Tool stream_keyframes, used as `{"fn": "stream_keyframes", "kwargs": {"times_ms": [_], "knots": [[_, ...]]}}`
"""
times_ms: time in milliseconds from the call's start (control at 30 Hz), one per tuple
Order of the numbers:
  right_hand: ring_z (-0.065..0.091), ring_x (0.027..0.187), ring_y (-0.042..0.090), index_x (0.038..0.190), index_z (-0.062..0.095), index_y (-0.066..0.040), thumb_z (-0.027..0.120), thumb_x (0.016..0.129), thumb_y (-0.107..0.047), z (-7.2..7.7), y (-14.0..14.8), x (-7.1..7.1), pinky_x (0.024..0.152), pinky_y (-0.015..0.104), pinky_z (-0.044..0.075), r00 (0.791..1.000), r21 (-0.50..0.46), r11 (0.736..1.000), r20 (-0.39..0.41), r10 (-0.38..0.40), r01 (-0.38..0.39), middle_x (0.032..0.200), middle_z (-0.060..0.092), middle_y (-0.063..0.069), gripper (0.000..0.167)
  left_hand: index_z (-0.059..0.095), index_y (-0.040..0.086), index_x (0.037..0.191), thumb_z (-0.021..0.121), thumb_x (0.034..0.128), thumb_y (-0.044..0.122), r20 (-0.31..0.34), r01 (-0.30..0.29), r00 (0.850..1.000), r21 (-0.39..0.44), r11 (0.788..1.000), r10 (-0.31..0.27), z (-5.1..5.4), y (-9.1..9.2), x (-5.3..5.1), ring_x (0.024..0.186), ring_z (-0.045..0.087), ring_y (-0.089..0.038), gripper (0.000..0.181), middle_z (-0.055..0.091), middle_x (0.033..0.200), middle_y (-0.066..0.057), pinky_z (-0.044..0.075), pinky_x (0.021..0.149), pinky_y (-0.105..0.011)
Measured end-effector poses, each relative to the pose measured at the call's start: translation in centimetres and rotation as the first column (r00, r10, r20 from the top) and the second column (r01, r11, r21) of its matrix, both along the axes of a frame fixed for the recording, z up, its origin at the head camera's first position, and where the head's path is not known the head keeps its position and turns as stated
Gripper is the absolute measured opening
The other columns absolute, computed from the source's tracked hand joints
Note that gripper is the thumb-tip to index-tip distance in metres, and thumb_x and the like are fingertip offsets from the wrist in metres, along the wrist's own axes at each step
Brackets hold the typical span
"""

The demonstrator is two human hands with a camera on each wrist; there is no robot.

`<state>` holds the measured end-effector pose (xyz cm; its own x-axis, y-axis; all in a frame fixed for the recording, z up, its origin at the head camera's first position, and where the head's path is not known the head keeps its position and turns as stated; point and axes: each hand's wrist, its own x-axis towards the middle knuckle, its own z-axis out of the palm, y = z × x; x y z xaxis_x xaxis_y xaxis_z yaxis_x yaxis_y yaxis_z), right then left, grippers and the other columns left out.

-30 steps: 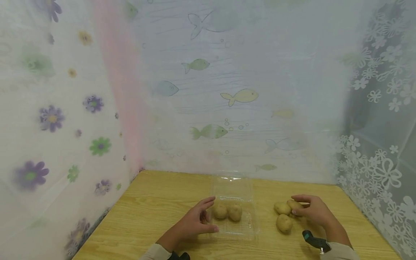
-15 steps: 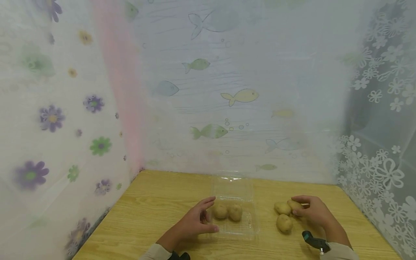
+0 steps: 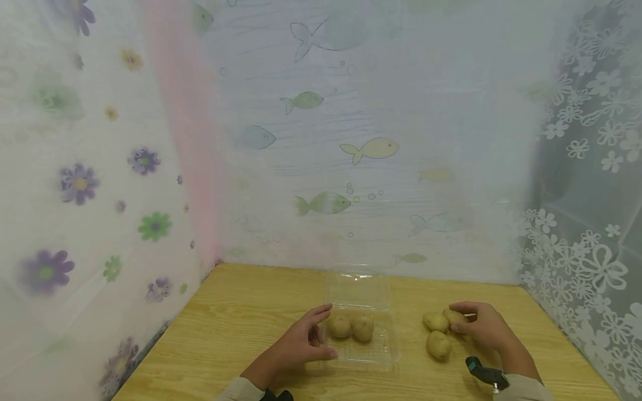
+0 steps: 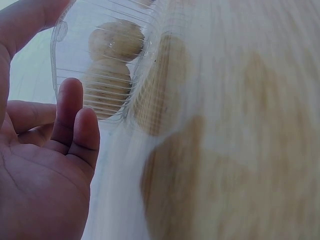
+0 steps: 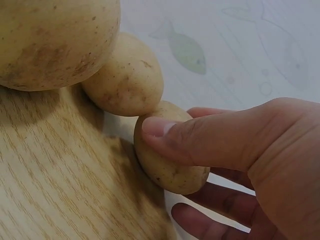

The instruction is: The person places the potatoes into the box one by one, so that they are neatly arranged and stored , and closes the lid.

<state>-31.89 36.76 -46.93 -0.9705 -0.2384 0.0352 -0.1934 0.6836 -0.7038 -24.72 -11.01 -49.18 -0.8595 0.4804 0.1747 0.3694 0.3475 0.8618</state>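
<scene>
A clear plastic clamshell box (image 3: 382, 350) lies on the table with its lid (image 3: 357, 288) folded back. Inside it are two potatoes, a left one (image 3: 340, 327) and a right one (image 3: 363, 329), side by side. My left hand (image 3: 300, 342) is at the box's left side, thumb and fingers spread apart. In the left wrist view its fingers reach the ribbed wall (image 4: 107, 97). On the right, my right hand (image 3: 487, 327) pinches a potato (image 5: 172, 176) between thumb and fingers. Two more potatoes sit against it in a cluster, one behind (image 5: 127, 82) and one nearer (image 3: 438, 346).
The wood-grain table (image 3: 241, 312) ends at a fish-print curtain (image 3: 371, 223) behind. Flowered sheets hang at the left (image 3: 100, 223) and right. A black wrist mount (image 3: 484, 372) sits beside the right wrist, with light sleeves on both arms.
</scene>
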Motion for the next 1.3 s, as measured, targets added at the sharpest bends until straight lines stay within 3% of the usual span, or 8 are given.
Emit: {"fn": "stream_keyframes", "kwargs": {"times_ms": [300,800,1300], "knots": [[0.067,0.111,0.037,0.139,0.064,-0.003,0.083,0.09,-0.03,-0.1,-0.2,-0.3,0.085,0.046,0.059,0.999,0.013,0.999,-0.01,-0.03,0.03,0.139,0.062,0.026,0.059,0.03,0.011,0.164,0.082,0.0915,0.025,-0.002,0.023,1.0,0.009,1.0,-0.023,0.1,-0.4,-0.6,0.089,0.056,-0.012,0.09,0.034,0.165,-0.001,0.053,0.075,-0.023],[0.066,0.113,0.04,0.141,0.063,-0.003,0.081,0.091,-0.037,1.4,-1.1,-0.1,0.082,0.046,0.059,0.994,0.027,0.997,-0.081,-0.067,0.069,0.141,0.061,0.026,0.063,0.031,0.007,0.163,0.083,0.0914,0.027,-0.007,0.05,0.999,0.017,0.999,-0.05,-0.1,-1.0,-1.8,0.089,0.056,-0.014,0.09,0.031,0.167,-0.005,0.052,0.074,-0.022],[0.067,0.114,0.041,0.147,0.057,-0.008,0.078,0.092,-0.047,3.6,-2.2,1.0,0.08,0.048,0.059,0.989,0.046,0.997,-0.14,-0.048,0.055,0.139,0.06,0.026,0.071,0.031,0.009,0.163,0.084,0.0902,0.03,-0.008,0.014,1.0,0.006,1.0,-0.014,0.2,-0.3,-0.3,0.089,0.056,-0.011,0.092,0.032,0.167,-0.003,0.052,0.074,-0.022]]}}
